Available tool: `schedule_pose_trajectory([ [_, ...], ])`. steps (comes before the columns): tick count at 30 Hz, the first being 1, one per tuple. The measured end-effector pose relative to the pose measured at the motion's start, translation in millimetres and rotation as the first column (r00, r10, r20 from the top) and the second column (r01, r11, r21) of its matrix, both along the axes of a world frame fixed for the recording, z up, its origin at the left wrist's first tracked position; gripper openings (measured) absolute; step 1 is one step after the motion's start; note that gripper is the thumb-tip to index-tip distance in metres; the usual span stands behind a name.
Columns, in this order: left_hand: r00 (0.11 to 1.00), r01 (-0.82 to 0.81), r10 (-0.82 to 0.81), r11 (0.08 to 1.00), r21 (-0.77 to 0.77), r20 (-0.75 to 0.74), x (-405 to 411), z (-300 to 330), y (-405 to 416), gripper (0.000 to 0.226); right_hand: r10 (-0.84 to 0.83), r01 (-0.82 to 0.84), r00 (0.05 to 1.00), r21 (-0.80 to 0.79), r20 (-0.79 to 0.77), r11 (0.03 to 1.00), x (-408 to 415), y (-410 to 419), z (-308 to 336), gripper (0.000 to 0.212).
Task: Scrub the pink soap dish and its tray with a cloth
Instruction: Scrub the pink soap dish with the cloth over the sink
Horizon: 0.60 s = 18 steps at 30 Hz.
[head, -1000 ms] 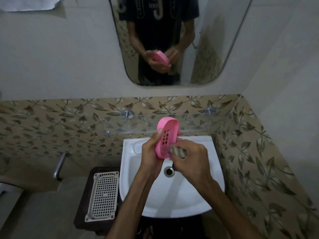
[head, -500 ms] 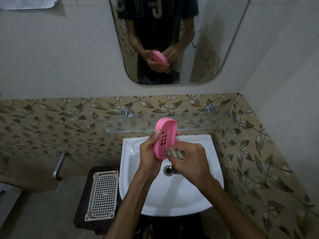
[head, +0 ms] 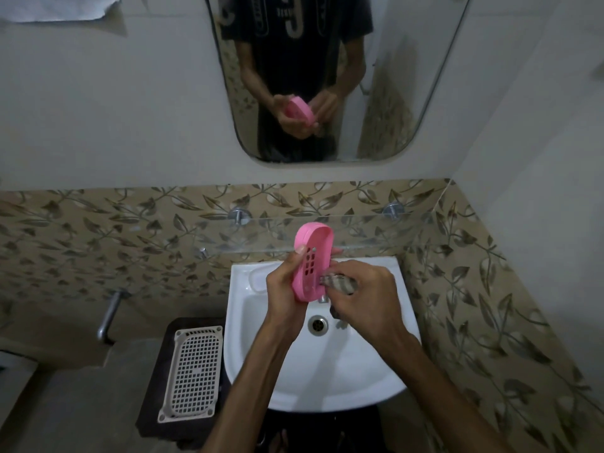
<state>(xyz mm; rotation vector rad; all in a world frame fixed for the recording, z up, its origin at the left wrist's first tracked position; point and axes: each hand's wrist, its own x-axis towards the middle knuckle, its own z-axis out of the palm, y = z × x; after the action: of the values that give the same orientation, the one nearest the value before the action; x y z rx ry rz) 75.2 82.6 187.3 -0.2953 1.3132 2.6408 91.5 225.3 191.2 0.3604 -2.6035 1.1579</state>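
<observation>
A pink oval soap dish (head: 313,253) with rows of small holes stands on end above the white sink (head: 356,371). My left hand (head: 283,292) grips it along its left edge and bottom. My right hand (head: 362,299) is closed on a bunched striped grey cloth (head: 338,282), which presses against the dish's lower right inner face. A separate tray for the dish is not visible.
A glass shelf (head: 376,233) runs just behind the dish. The sink drain (head: 317,324) lies below my hands. A white perforated basket (head: 192,374) rests on a dark stand left of the sink. A mirror (head: 327,76) hangs above. A metal pipe (head: 109,313) sticks out at left.
The cloth in my right hand has shifted slightly against the lower part of the dish. The dish stays upright in my left hand, in nearly the same place.
</observation>
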Motion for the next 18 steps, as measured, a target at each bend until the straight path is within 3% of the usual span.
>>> schedule_pose_trajectory([
  [9,1.0,0.003,-0.002,0.997,0.072,-0.012,3,-11,-3,0.057,0.032,-0.032,0.997,-0.004,0.069,0.999,6,0,-5,0.019],
  [18,0.999,0.035,-0.03,0.983,0.18,-0.032,4,-21,-2,0.067,-0.073,0.083,0.987,-0.069,0.146,0.994,11,-8,-7,0.013],
])
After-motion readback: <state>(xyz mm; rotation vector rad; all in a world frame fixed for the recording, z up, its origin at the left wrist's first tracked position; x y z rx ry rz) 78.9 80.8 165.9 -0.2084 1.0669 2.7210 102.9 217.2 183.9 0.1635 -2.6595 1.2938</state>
